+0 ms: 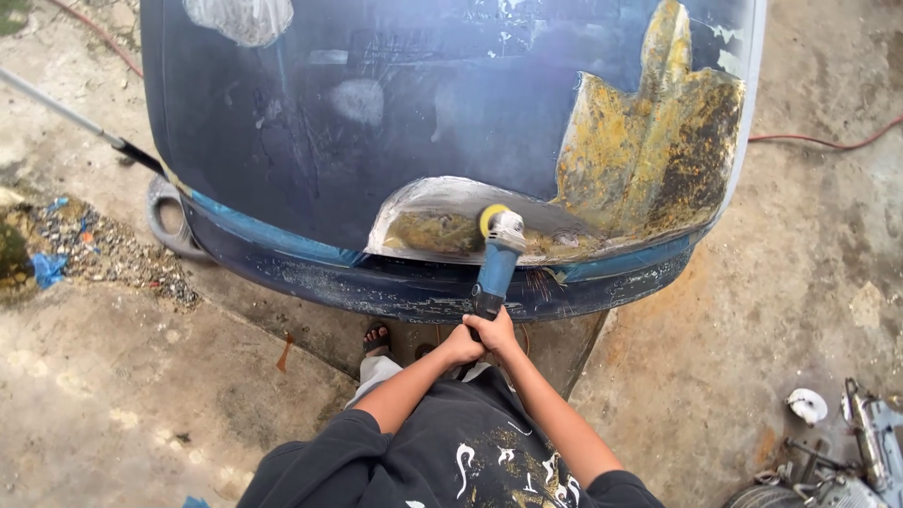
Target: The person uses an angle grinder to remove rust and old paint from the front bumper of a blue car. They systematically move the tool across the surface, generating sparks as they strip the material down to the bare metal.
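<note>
Blue grinder (496, 266) gripped by left hand (460, 345), right hand (494, 331), arms outstretched.

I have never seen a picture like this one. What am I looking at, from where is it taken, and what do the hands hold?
There is no machine here: a person works with two bare hands. The single picture comes from a camera on the person's head, looking down past the dark shirt. The left hand and the right hand together grip the rear of a blue angle grinder. Its head rests on a bare metal patch of a dark blue car body panel. To the right is a large rusty area. Around it lies concrete ground, with a red cable and metal parts.
</note>
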